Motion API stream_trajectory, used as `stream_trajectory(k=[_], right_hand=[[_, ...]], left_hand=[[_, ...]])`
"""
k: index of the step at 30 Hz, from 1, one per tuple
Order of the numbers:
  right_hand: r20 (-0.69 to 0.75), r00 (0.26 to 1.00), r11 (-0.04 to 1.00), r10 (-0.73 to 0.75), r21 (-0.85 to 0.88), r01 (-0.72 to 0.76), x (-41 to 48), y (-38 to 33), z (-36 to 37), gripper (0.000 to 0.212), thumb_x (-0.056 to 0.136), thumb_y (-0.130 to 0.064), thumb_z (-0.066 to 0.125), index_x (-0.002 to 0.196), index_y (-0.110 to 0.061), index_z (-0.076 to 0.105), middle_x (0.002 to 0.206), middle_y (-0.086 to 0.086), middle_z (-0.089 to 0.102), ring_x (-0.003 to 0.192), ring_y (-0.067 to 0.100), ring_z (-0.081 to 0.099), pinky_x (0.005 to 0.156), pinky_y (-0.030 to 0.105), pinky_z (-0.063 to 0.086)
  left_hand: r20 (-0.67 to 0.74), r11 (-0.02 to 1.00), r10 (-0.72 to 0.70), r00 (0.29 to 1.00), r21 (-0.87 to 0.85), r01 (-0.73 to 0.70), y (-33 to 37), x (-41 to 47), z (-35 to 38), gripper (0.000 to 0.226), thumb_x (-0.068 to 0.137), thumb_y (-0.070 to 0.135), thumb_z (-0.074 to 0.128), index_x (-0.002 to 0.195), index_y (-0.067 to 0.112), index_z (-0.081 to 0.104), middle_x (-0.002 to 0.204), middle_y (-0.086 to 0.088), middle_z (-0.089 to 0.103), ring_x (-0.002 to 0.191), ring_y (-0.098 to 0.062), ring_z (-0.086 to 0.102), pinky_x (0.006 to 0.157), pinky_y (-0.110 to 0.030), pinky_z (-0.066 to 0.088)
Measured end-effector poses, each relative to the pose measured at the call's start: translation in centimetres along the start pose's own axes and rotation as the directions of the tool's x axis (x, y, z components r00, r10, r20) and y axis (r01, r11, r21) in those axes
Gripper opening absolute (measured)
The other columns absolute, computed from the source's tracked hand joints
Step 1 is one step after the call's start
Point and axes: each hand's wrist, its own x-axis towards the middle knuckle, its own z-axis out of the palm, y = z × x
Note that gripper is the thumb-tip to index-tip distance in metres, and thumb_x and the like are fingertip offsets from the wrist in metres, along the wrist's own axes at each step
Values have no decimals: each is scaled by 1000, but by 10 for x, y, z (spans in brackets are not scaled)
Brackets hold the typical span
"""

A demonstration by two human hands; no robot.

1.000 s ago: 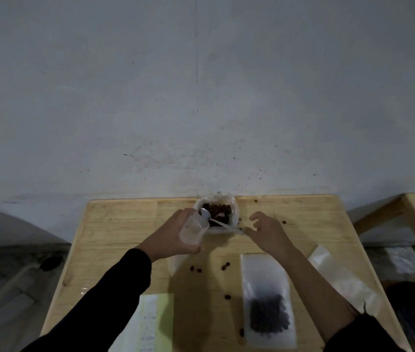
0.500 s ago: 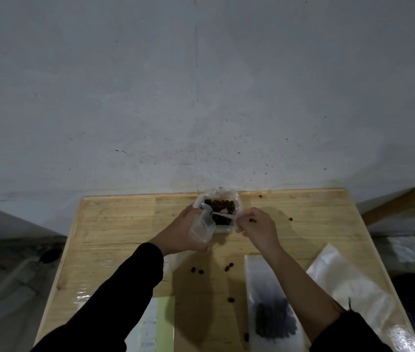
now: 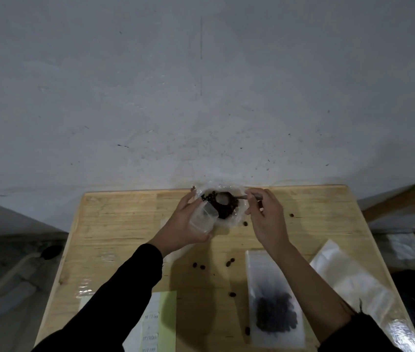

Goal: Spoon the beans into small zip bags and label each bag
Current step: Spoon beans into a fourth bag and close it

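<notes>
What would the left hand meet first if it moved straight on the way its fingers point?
Most likely the clear bean container, right beyond the left hand and the small zip bag it grips; depth is hard to judge from one view.

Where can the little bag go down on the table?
Bare wood lies at the left of the table, between its edge, the left hand and the label sheet. The far right corner holds one stray bean. Near right is crowded: filled bag, empty bags, loose beans.

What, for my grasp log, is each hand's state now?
Left hand: holds a small clear plastic zip bag.
Right hand: pinches a small pale plastic spoon over the dark brown beans.
</notes>
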Motion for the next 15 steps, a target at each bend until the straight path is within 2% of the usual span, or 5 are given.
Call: stream_trajectory(k=[3,6,8,12,15], right_hand=[[-7,995,994,-104,-39,104,-7,2,-11,25,99,-20,43,111,-12,64,106,-3,58,78,16,62,71,26,50],[-15,989,985,-150,-94,148,-16,7,-12,30,97,-24,40,111,-12,64,103,-7,56,72,13,60,66,24,50],[-30,992,989,-125,-84,122,-20,12,-9,26,97,-20,42,108,-10,64,101,-5,56,70,15,60,64,27,50],[-113,979,980,168,130,-153,-26,18,2,18,96,-10,48,101,-8,65,94,4,60,60,9,60,59,15,47],[-79,872,816,483,402,-416,-31,19,10,18,95,-9,48,98,-9,66,83,5,64,54,8,60,47,18,44]], left_hand=[[-69,999,44,997,-1,-44,-2,-3,4,89,71,28,82,144,21,32,153,16,8,133,11,18,92,5,24],[-100,996,91,991,26,-89,-2,-5,8,84,71,28,81,139,29,32,154,14,6,125,25,16,90,6,26],[-97,993,116,988,41,-113,-1,-7,11,86,71,31,81,138,35,26,155,12,5,127,23,15,92,3,27],[-71,994,97,993,48,-94,-4,-10,18,97,68,43,78,146,26,24,153,19,1,138,-2,22,102,-13,33],[-72,996,76,994,48,-73,-5,-11,20,94,70,37,80,146,20,29,153,19,1,139,-4,18,105,-21,33]])
